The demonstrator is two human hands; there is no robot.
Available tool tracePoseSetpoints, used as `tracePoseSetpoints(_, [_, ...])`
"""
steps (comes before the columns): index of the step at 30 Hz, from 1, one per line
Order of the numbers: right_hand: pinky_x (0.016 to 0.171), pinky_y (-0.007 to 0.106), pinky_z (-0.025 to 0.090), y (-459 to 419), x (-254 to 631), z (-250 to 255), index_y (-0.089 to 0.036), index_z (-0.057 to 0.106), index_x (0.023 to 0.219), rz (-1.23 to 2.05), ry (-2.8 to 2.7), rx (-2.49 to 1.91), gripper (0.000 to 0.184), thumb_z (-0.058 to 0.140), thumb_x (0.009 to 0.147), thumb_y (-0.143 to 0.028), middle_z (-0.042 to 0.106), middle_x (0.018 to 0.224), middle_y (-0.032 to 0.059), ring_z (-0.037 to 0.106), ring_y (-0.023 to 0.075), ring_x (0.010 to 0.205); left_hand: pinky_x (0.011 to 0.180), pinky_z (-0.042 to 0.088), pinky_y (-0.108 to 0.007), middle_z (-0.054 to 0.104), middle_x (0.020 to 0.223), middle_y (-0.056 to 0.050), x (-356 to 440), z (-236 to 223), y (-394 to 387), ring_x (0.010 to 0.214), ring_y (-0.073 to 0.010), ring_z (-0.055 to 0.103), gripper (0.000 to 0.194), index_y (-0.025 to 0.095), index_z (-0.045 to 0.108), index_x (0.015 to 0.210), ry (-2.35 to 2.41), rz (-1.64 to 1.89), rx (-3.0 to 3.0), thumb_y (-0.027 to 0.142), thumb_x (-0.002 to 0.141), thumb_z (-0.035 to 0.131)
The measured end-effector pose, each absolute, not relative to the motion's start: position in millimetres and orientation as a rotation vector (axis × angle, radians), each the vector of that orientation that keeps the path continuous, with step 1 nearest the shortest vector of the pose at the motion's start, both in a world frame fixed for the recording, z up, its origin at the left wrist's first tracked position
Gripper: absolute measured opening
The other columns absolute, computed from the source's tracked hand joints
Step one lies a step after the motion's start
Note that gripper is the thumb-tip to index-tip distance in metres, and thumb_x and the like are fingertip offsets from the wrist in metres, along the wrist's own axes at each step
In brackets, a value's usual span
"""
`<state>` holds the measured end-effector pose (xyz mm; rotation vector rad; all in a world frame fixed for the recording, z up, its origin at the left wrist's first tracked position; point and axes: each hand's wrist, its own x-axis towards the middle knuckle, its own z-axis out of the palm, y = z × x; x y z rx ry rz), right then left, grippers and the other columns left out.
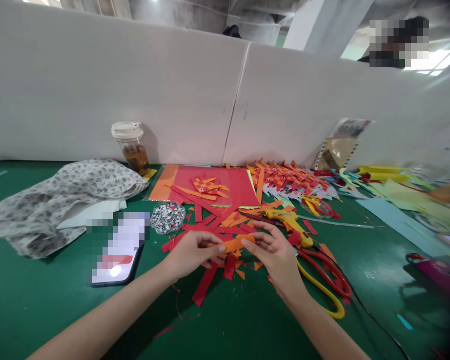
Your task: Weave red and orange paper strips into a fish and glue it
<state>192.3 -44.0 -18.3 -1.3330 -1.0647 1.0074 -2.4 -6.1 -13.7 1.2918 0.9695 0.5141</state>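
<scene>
Between my two hands is a short orange paper strip (233, 245), held just above the scraps on the green table. My left hand (193, 254) pinches its left end between thumb and fingers. At the other end, my right hand (273, 252) grips the strip in the same way. Red paper strips (204, 287) and small orange cuttings lie beneath and around both hands. Right of my right hand are a yellow glue gun (290, 220) and scissors with red and yellow handles (335, 305). A woven paper fish (206, 185) rests on red sheets behind.
A clear dish of googly eyes (168, 218) and a phone (120, 250) lie to the left. Behind them are a patterned cloth (71, 195) and a lidded cup (133, 150). Finished woven fish (285, 175) are piled back right. A white partition (153, 85) stands behind.
</scene>
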Motion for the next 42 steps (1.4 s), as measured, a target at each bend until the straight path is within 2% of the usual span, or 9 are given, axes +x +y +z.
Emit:
tracePoseSetpoints(5, [0.070, 0.028, 0.051, -43.7, 193.1, -18.0, -0.021, 0.052, 0.104, 0.975, -1.012, -1.335, 0.053, 0.079, 0.059, -0.033, 0.064, 0.075, -0.0005, 0.061, 0.0146, 0.069, 0.055, 0.046, -0.023, 0.072, 0.079, -0.006, -4.0, -12.9, -3.3, 0.067, -0.0144, 0.067, 0.021, 0.016, 0.065, 0.080, 0.971, 0.536, 1.272, 0.036, 0.076, 0.063])
tracePoseSetpoints(9, [0.069, 0.027, 0.051, -41.8, 196.2, -16.3, -0.022, 0.054, 0.102, 0.897, -0.959, -1.309, 0.043, 0.074, 0.066, -0.036, 0.062, 0.079, -0.0001, 0.060, 0.0147, 0.073, 0.055, 0.046, -0.023, 0.072, 0.075, -0.005, -8.0, -9.7, 0.6, 0.066, -0.0142, 0.067, 0.021, 0.016, 0.065, 0.080, 0.979, 0.560, 1.213, 0.036, 0.075, 0.065])
tracePoseSetpoints(13, [0.064, 0.025, 0.049, -41.7, 196.6, -15.3, -0.022, 0.057, 0.100, 0.871, -1.014, -1.360, 0.035, 0.066, 0.073, -0.043, 0.060, 0.076, 0.0000, 0.056, 0.0119, 0.063, 0.054, 0.045, -0.022, 0.072, 0.075, -0.005, -9.4, -10.0, 1.8, 0.065, -0.0136, 0.066, 0.021, 0.016, 0.065, 0.080, 0.978, 0.566, 1.175, 0.037, 0.074, 0.066])
tracePoseSetpoints(16, [0.062, 0.025, 0.049, -43.6, 192.6, -15.6, -0.022, 0.056, 0.103, 0.951, -1.093, -1.359, 0.042, 0.069, 0.070, -0.044, 0.060, 0.077, 0.0007, 0.057, 0.0142, 0.068, 0.054, 0.045, -0.022, 0.072, 0.076, -0.005, -8.1, -11.8, 0.4, 0.065, -0.0134, 0.066, 0.022, 0.017, 0.065, 0.081, 0.952, 0.554, 1.181, 0.037, 0.074, 0.065])
tracePoseSetpoints(19, [0.067, 0.027, 0.048, -45.7, 189.1, -16.4, -0.023, 0.052, 0.109, 1.020, -1.157, -1.355, 0.050, 0.073, 0.066, -0.040, 0.062, 0.082, 0.0011, 0.060, 0.0161, 0.075, 0.054, 0.045, -0.022, 0.072, 0.077, -0.005, -6.7, -12.2, -1.4, 0.065, -0.0132, 0.066, 0.022, 0.016, 0.065, 0.079, 0.947, 0.535, 1.181, 0.038, 0.074, 0.065])
tracePoseSetpoints(24, [0.068, 0.027, 0.048, -46.3, 189.5, -17.0, -0.024, 0.048, 0.113, 1.067, -1.154, -1.309, 0.053, 0.072, 0.068, -0.037, 0.064, 0.079, -0.0004, 0.061, 0.0151, 0.073, 0.054, 0.045, -0.022, 0.072, 0.078, -0.005, -7.0, -10.6, -2.1, 0.065, -0.0132, 0.066, 0.022, 0.017, 0.066, 0.079, 0.953, 0.528, 1.190, 0.038, 0.074, 0.065])
tracePoseSetpoints(33, [0.069, 0.025, 0.049, -44.6, 188.8, -17.5, -0.025, 0.049, 0.108, 1.084, -1.097, -1.239, 0.051, 0.074, 0.065, -0.033, 0.058, 0.082, -0.0011, 0.058, 0.0142, 0.077, 0.054, 0.045, -0.022, 0.072, 0.078, -0.006, -6.8, -10.8, -1.4, 0.066, -0.0131, 0.066, 0.020, 0.017, 0.065, 0.078, 0.948, 0.529, 1.179, 0.037, 0.074, 0.065])
tracePoseSetpoints(37, [0.070, 0.026, 0.048, -46.5, 188.3, -15.4, -0.025, 0.048, 0.107, 1.141, -1.107, -1.216, 0.048, 0.073, 0.067, -0.034, 0.057, 0.083, -0.0016, 0.058, 0.0137, 0.078, 0.058, 0.046, -0.025, 0.071, 0.079, -0.007, -5.5, -12.4, -3.7, 0.070, -0.0157, 0.066, 0.022, 0.017, 0.064, 0.079, 0.915, 0.463, 1.212, 0.038, 0.074, 0.064])
tracePoseSetpoints(42, [0.066, 0.025, 0.047, -52.6, 185.6, -12.6, -0.026, 0.046, 0.105, 1.287, -1.205, -1.218, 0.043, 0.070, 0.071, -0.034, 0.059, 0.082, -0.0028, 0.059, 0.0124, 0.071, 0.066, 0.045, -0.027, 0.068, 0.079, -0.003, -4.1, -14.5, -8.7, 0.073, -0.0153, 0.061, 0.022, 0.018, 0.066, 0.080, 0.863, 0.508, 1.478, 0.037, 0.069, 0.068])
